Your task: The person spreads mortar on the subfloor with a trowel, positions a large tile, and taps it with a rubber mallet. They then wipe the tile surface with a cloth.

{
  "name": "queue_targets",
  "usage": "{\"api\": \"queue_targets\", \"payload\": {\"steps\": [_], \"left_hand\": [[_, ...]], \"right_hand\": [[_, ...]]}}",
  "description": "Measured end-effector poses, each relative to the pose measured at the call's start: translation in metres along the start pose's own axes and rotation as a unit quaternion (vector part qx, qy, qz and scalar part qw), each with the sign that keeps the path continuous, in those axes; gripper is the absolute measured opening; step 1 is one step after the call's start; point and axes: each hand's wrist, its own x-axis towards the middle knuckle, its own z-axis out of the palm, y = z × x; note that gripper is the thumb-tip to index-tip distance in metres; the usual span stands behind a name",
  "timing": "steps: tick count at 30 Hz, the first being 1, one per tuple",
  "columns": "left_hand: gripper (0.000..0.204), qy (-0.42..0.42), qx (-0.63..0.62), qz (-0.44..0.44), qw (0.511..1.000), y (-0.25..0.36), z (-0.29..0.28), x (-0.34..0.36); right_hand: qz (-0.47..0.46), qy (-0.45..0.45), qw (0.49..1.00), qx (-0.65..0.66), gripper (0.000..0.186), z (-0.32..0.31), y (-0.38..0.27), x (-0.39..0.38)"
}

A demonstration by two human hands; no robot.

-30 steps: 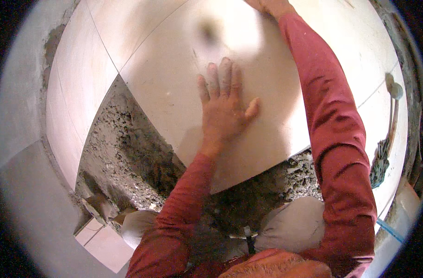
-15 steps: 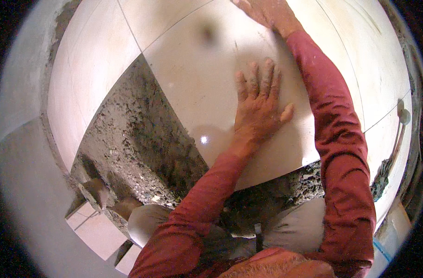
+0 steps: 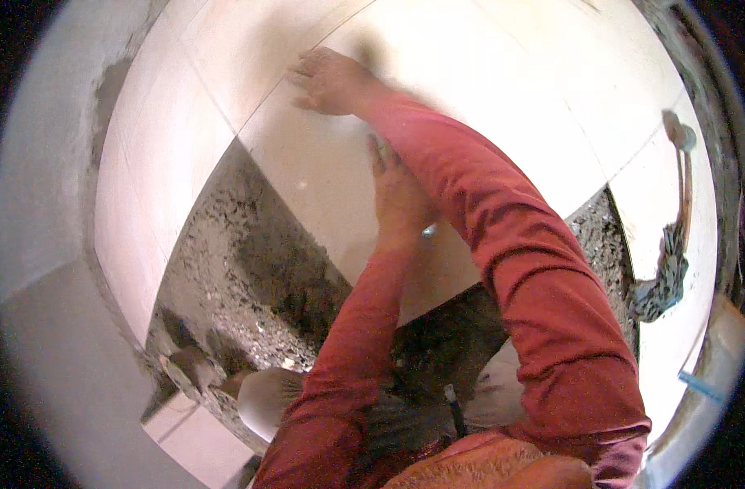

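Observation:
A large pale floor tile [image 3: 324, 191] lies under both of my hands, next to an exposed patch of grey mortar [image 3: 254, 232]. My right hand [image 3: 333, 83] rests near the tile's far left edge, at the joint with the neighbouring tile, its fingers stretched out and a little blurred. Nearer to me, my left hand [image 3: 398, 198] lies flat on the same tile. The red right sleeve crosses over it and hides part of its fingers. Neither hand holds anything that I can see.
More pale tiles [image 3: 165, 163] cover the floor to the left and beyond. At right lie a long-handled tool with a rounded head [image 3: 685, 163] and a dark, crumpled bundle [image 3: 664, 277]. White tile pieces [image 3: 200, 440] sit at lower left, beside a grey surface [image 3: 63, 350].
My right hand has swept left and nearer, to the tile's left edge. Its sleeve now covers part of my left hand, which stays on the tile. The whole view has shifted a little.

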Motion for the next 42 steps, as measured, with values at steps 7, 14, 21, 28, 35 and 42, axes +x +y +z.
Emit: {"api": "queue_targets", "payload": {"steps": [7, 14, 21, 28, 35, 42], "left_hand": [[0.086, 0.048, 0.224, 0.094, 0.969, 0.014, 0.004, 0.009], [0.088, 0.046, 0.247, 0.101, 0.963, 0.017, 0.004, 0.008], [0.085, 0.055, 0.259, 0.109, 0.958, 0.014, 0.010, 0.005], [0.081, 0.045, 0.242, 0.106, 0.963, 0.010, 0.013, 0.005], [0.073, 0.064, 0.245, 0.100, 0.962, 0.022, 0.035, 0.010], [0.069, 0.003, 0.214, 0.339, 0.916, 0.148, 0.132, 0.051]], "right_hand": [[0.271, 0.022, 0.937, -0.220, 0.077, -0.101, 0.157, -0.038], [0.314, 0.035, 0.900, -0.302, 0.067, -0.160, 0.116, -0.111], [0.326, -0.007, 0.914, -0.240, 0.068, -0.201, 0.069, -0.162], [0.300, 0.010, 0.917, -0.261, 0.058, -0.273, 0.020, -0.264], [0.335, -0.172, 0.865, -0.330, 0.020, -0.403, 0.012, -0.377], [0.462, 0.045, 0.781, -0.419, 0.055, -0.527, 0.070, -0.529]]}}
